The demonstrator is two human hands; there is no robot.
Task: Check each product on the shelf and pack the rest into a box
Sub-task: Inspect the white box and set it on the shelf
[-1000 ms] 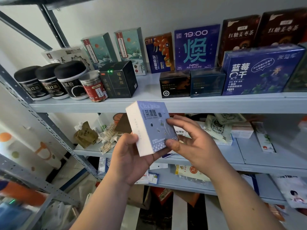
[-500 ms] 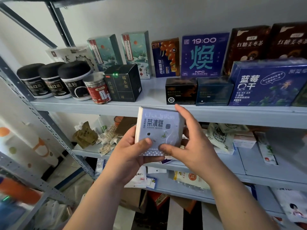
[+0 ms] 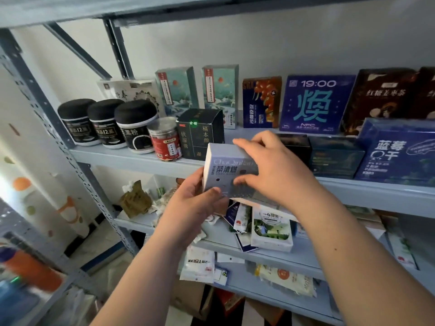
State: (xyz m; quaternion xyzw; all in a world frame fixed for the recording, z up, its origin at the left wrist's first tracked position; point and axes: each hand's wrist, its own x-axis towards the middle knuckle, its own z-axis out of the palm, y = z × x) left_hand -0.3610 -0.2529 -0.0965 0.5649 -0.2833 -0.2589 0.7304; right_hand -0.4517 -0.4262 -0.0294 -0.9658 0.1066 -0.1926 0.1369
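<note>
We saw a grey metal shelf (image 3: 141,158) with several tiers; its upper tier carried the large blue box marked 19:00 (image 3: 315,104), a dark brown box (image 3: 379,100) to its right, a blue box with white characters (image 3: 397,151) in front of that, two teal boxes (image 3: 176,90) standing upright at the back, a black box (image 3: 200,132) near the front edge, three black-lidded jars (image 3: 106,123) in a row at the left, and a small red-labelled jar (image 3: 166,142) just beside the black box; loose sachets (image 3: 242,220) lay scattered on the tier below. Both hands held a pale lilac box (image 3: 226,168) in front of the upper tier's edge, between the black box and a small dark box (image 3: 296,147); the left hand (image 3: 195,203) gripped it from below, thumb on its printed face; the right hand (image 3: 275,170) closed over its right side, fingers across the top, thumb on the front; each grip was clamped on the lilac box, which touched both palms; whether it rested on the shelf, we could not tell.
</note>
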